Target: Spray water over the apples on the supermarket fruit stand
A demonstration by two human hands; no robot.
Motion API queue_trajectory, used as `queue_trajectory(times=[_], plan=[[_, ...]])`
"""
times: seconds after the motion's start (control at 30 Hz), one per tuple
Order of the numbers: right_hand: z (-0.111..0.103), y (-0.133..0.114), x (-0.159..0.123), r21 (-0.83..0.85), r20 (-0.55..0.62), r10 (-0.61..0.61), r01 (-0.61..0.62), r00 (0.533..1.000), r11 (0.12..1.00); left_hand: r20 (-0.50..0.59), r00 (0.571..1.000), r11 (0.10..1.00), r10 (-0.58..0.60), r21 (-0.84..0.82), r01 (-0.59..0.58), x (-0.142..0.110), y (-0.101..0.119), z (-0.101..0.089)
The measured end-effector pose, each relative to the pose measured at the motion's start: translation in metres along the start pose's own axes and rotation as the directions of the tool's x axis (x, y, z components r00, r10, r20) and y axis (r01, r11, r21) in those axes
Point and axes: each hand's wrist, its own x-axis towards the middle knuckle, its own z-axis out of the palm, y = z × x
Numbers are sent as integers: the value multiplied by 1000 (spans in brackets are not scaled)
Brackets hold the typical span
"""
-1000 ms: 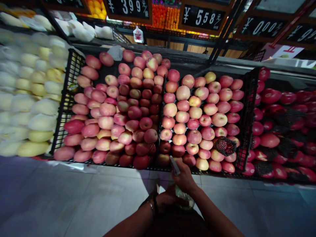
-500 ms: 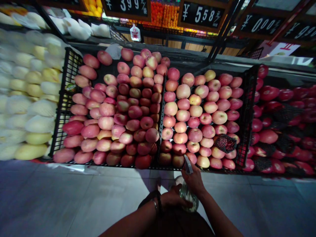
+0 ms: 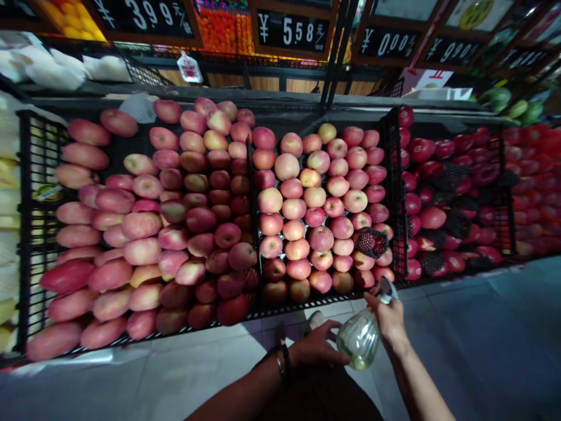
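Here, low in the frame, the right hand [image 3: 389, 318] grips a clear spray bottle [image 3: 360, 340] while the left hand [image 3: 318, 349] lies open against it; keeping its nozzle toward the apples [image 3: 302, 222] seems wise.

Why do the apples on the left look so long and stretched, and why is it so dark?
Head view: the wide lens stretches the edge apples into ovals; middle apples stay round. Dim light darkens the floor and both hands; the orange display glares; the clear bottle glints.
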Motion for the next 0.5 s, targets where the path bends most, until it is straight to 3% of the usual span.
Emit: queue_trajectory(times=[0.1, 0.2, 0.33, 0.5], plan=[[-6, -20, 7, 92, -20, -18, 19, 1000, 996, 4, 1000, 1000, 14, 6, -14, 3, 19, 6], [1, -52, 14, 219, 1, -105, 102, 994, 970, 0, 996, 996, 90, 22, -90, 5, 40, 10], [24, -101, 25, 293, 26, -202, 186, 979, 938, -55, 977, 978, 206, 10, -206, 4, 74, 15], [64, -152, 24, 183, 103, -276, 255, 956, 950, -97, 938, 929, 333, -139, -344, -7, 111, 9]])
